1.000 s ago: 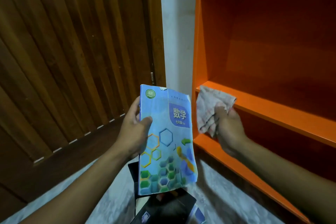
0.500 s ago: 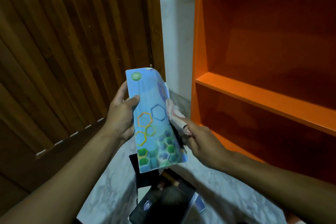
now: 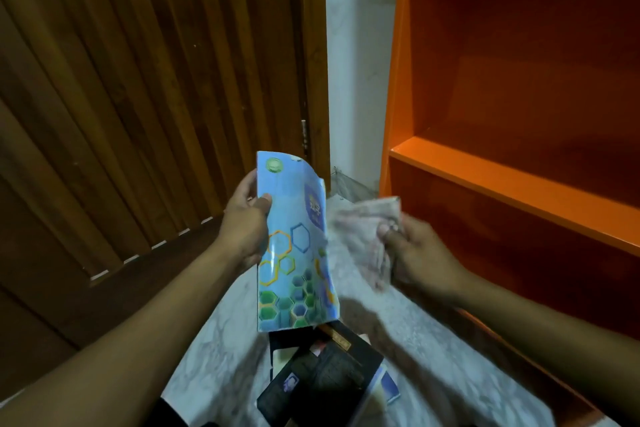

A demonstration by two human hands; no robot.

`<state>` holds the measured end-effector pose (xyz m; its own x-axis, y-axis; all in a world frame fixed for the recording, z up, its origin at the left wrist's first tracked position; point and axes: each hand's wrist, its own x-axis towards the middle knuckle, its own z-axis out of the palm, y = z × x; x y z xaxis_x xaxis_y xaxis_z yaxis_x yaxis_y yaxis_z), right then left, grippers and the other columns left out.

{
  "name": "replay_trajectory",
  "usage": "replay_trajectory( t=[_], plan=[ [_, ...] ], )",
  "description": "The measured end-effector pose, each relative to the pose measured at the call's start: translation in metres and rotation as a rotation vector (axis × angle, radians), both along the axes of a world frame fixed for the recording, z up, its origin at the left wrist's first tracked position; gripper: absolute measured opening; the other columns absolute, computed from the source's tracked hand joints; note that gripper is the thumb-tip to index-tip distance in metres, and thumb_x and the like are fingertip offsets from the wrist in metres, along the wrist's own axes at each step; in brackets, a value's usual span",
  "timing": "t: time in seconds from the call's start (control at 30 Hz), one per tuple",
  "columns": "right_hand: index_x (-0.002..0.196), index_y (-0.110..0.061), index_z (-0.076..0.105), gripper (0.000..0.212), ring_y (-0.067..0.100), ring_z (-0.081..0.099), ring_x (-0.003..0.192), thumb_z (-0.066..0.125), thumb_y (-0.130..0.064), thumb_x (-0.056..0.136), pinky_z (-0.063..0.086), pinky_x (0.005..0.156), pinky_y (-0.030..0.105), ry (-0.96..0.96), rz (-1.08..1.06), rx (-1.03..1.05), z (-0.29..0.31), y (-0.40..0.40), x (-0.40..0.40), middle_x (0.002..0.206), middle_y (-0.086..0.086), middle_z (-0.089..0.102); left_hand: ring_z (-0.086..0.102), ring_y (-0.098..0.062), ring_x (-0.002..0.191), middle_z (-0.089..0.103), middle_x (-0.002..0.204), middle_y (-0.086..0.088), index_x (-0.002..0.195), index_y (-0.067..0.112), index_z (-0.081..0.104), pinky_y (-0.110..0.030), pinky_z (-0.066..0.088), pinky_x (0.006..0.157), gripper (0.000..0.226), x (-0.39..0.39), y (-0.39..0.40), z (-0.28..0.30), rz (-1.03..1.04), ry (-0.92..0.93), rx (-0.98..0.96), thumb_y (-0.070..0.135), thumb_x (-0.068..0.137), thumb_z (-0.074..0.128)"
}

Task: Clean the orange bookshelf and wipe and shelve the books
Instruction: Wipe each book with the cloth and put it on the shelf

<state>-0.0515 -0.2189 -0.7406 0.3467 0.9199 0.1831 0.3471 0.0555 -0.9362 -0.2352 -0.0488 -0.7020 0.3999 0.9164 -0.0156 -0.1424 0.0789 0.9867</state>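
My left hand (image 3: 247, 225) grips a thin blue book (image 3: 294, 253) with a hexagon pattern by its left edge; the book stands upright and curls slightly. My right hand (image 3: 415, 253) holds a crumpled pale cloth (image 3: 360, 229), blurred by motion, just right of the book's cover and touching its right edge. The orange bookshelf (image 3: 512, 184) stands at the right with bare shelves. A stack of dark books (image 3: 322, 374) lies on the floor below the blue book.
A brown wooden slatted door (image 3: 138, 97) fills the left side. A white wall strip (image 3: 356, 62) separates door and shelf. The floor (image 3: 433, 357) is pale marble.
My right hand left the shelf edge with the cloth, came to the book's cover, and now sits slightly right of it. The book tilted and curled. The view shifted down.
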Motion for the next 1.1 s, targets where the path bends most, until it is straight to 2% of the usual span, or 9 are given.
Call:
replay_trajectory(
  t=[0.13, 0.27, 0.43, 0.53, 0.63, 0.8, 0.97, 1.03, 1.1],
  plan=[
    [0.133, -0.025, 0.057, 0.031, 0.01, 0.064, 0.091, 0.044, -0.025, 0.105, 0.055, 0.079, 0.037, -0.163, -0.228, 0.223, 0.028, 0.023, -0.001, 0.107, -0.006, 0.07, 0.074, -0.03, 0.092, 0.07, 0.12, -0.01, 0.14, 0.027, 0.046, -0.042, 0.062, 0.074, 0.04, 0.014, -0.023, -0.005, -0.172, 0.012, 0.002, 0.007, 0.106, 0.04],
    [0.118, -0.012, 0.059, 0.02, 0.015, 0.063, 0.093, 0.048, -0.02, 0.104, 0.047, 0.075, 0.034, -0.418, -0.187, 0.197, 0.026, 0.038, -0.015, 0.103, 0.002, 0.068, 0.072, -0.032, 0.084, 0.072, 0.112, -0.018, 0.135, 0.024, 0.053, -0.043, 0.062, 0.073, 0.04, 0.033, -0.043, -0.009, -0.24, -0.065, -0.082, 0.002, 0.104, 0.041],
    [0.134, -0.015, 0.057, 0.032, 0.009, 0.056, 0.107, 0.045, -0.017, 0.104, 0.036, 0.087, 0.003, -0.507, 0.025, 0.208, -0.001, 0.025, -0.038, 0.123, 0.0, 0.065, 0.073, -0.035, 0.082, 0.072, 0.11, -0.019, 0.129, 0.018, 0.06, -0.05, 0.061, 0.068, 0.041, 0.036, -0.023, -0.007, -0.118, -0.216, -0.306, -0.004, 0.1, 0.043],
    [0.136, -0.021, 0.056, 0.037, 0.01, 0.059, 0.122, 0.041, -0.03, 0.103, 0.051, 0.098, 0.033, -0.386, 0.169, 0.137, -0.014, 0.012, -0.044, 0.132, -0.005, 0.063, 0.07, -0.032, 0.093, 0.067, 0.124, -0.014, 0.136, 0.018, 0.054, -0.047, 0.058, 0.075, 0.04, 0.028, -0.004, -0.006, 0.002, -0.216, -0.313, 0.001, 0.104, 0.037],
    [0.128, -0.015, 0.059, 0.03, 0.017, 0.062, 0.12, 0.047, -0.02, 0.102, 0.051, 0.096, 0.045, -0.396, 0.271, 0.091, -0.029, 0.001, -0.047, 0.126, 0.002, 0.066, 0.068, -0.037, 0.102, 0.065, 0.127, -0.011, 0.139, 0.021, 0.051, -0.057, 0.055, 0.085, 0.04, 0.017, 0.013, -0.006, 0.076, -0.21, -0.296, 0.005, 0.106, 0.035],
    [0.097, -0.015, 0.06, 0.016, 0.007, 0.062, 0.08, 0.05, -0.028, 0.101, 0.048, 0.071, 0.029, -0.372, 0.306, 0.023, -0.028, -0.004, -0.056, 0.086, -0.007, 0.066, 0.069, -0.038, 0.105, 0.07, 0.117, -0.008, 0.132, 0.024, 0.054, -0.063, 0.053, 0.089, 0.036, 0.003, 0.022, -0.005, 0.15, -0.176, -0.229, 0.007, 0.105, 0.038],
    [0.096, -0.035, 0.053, 0.007, -0.001, 0.049, 0.049, 0.052, -0.036, 0.102, 0.037, 0.053, 0.02, -0.146, 0.115, -0.142, -0.036, 0.011, -0.03, 0.058, -0.016, 0.057, 0.068, -0.041, 0.106, 0.071, 0.118, -0.013, 0.124, 0.025, 0.06, -0.06, 0.053, 0.092, 0.031, 0.001, 0.011, 0.004, -0.039, -0.055, -0.025, 0.009, 0.105, 0.041],
    [0.111, -0.029, 0.053, 0.029, 0.011, 0.05, 0.056, 0.061, -0.05, 0.093, 0.041, 0.054, 0.03, 0.018, 0.013, -0.228, -0.043, 0.014, -0.013, 0.072, -0.007, 0.06, 0.069, -0.04, 0.102, 0.072, 0.116, -0.014, 0.129, 0.023, 0.057, -0.057, 0.055, 0.088, 0.031, 0.0, 0.003, 0.009, -0.171, -0.02, 0.067, 0.01, 0.105, 0.043],
    [0.132, -0.032, 0.048, 0.06, 0.015, 0.063, 0.095, 0.071, -0.057, 0.082, 0.053, 0.078, 0.034, 0.184, -0.021, -0.21, -0.044, 0.015, 0.0, 0.118, -0.004, 0.064, 0.072, -0.034, 0.095, 0.073, 0.115, -0.013, 0.133, 0.022, 0.054, -0.047, 0.06, 0.079, 0.033, 0.0, -0.005, 0.014, -0.291, 0.006, 0.14, 0.011, 0.104, 0.044]
  ],
)
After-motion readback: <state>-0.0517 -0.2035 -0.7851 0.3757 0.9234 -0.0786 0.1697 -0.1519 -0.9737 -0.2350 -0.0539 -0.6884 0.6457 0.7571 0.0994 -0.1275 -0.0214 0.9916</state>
